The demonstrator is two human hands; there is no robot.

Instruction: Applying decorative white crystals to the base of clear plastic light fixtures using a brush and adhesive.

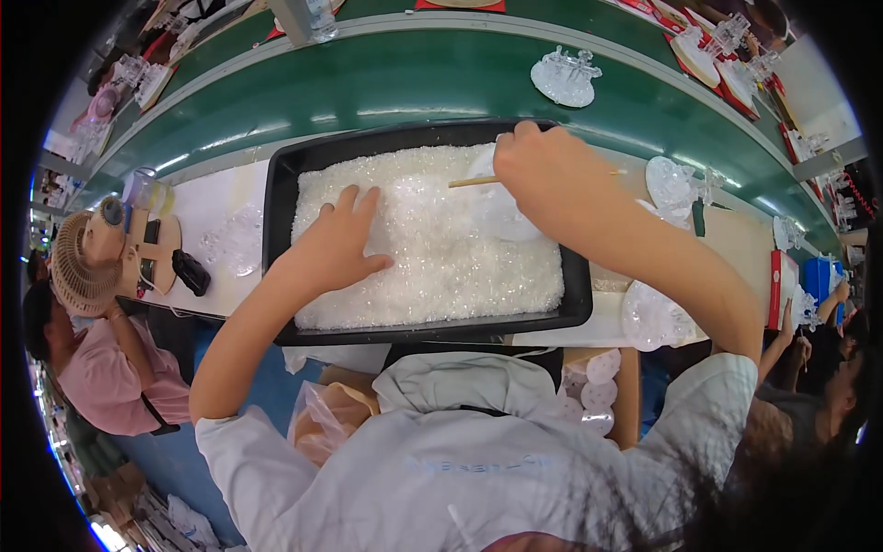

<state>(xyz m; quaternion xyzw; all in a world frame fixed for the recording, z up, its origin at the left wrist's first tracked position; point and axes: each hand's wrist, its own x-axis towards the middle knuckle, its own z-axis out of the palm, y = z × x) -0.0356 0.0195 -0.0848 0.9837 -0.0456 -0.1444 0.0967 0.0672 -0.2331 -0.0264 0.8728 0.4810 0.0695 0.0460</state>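
Observation:
A black rectangular tray (276,198) holds a thick layer of white, glittering granules (441,276). My left hand (342,241) rests with spread fingers on the granules at the left, holding nothing visible. Over the tray's far right side, my right hand (549,177) is closed around a thin wooden stick (472,182), whose blunt end points left. Its other end sticks out past the hand toward the right. Below this hand a pale, roundish disc (504,219) lies on or in the granules, partly covered by the hand.
Clear decorated pieces stand right of the tray (670,184), near its front right (655,317), and on the green conveyor (563,78). To the left are a beige fan (85,262), a black crumpled item (190,273) and a person in pink (120,368). A carton (628,396) holds pale discs.

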